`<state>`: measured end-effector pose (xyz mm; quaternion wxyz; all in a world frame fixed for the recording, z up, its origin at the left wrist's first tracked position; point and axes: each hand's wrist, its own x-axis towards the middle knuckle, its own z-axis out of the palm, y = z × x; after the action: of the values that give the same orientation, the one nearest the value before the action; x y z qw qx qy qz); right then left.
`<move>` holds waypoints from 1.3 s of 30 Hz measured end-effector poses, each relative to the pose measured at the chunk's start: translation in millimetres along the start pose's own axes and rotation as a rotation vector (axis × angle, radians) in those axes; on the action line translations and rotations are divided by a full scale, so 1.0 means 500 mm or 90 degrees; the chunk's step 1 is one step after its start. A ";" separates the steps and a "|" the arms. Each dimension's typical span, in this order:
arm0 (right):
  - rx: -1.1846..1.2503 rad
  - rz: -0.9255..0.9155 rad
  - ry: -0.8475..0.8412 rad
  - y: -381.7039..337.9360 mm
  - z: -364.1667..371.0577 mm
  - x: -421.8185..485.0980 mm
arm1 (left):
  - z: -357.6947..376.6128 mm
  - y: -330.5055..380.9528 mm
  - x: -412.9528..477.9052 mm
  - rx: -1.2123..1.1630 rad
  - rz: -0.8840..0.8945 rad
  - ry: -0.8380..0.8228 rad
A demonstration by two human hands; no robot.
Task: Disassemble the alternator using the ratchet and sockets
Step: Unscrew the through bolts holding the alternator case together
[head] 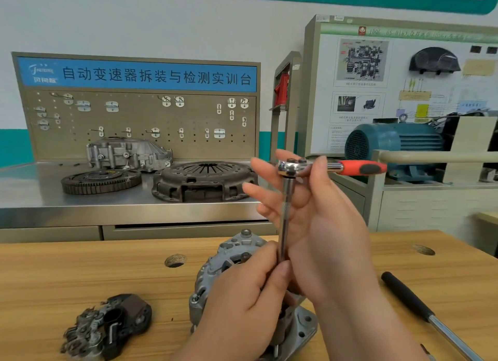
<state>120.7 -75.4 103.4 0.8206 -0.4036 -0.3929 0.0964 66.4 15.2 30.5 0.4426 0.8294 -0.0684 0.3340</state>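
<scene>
The right hand [323, 220] is raised, its palm turned towards 9 o'clock. Thumb and forefinger pinch the head of the ratchet [292, 169], and the other fingers fan out loosely behind it. The red handle [361, 168] sticks out level towards 3 o'clock. From the head a steel bar [285, 212] drops straight to 6 o'clock. The left hand [242, 301], curled, nips the bar's foot between thumb and fingers just above the alternator [231, 255].

The alternator sits on the table [80, 274] at 6 o'clock from the ratchet, mostly hidden under the left hand. That hand also covers the socket and whichever bolt it meets, so I cannot tell whether it is seated.

The bar's long axis is upright and the handle lies crosswise to it. Any turn would probably be a flat sweep of the handle about that axis. The right hand is nearer the handle and the left is nearer the bolt, so the left seems best placed to steady the bar.

A dark part [113, 323] lies at 8 o'clock from the alternator, and a black-handled tool [409, 298] lies at 3 o'clock.
</scene>
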 end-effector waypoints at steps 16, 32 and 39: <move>-0.023 -0.051 -0.031 0.011 -0.004 -0.001 | 0.001 0.004 0.001 -0.014 -0.009 0.008; -0.051 -0.079 -0.037 0.003 0.001 -0.002 | 0.000 0.004 -0.002 -0.025 -0.009 0.019; -0.261 -0.213 -0.084 -0.011 0.003 0.010 | 0.004 -0.001 0.001 -0.059 -0.014 0.024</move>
<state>122.0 -75.8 110.7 0.6991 -0.4835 -0.5180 -0.0955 68.1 13.9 29.5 0.4853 0.8023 -0.0667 0.3412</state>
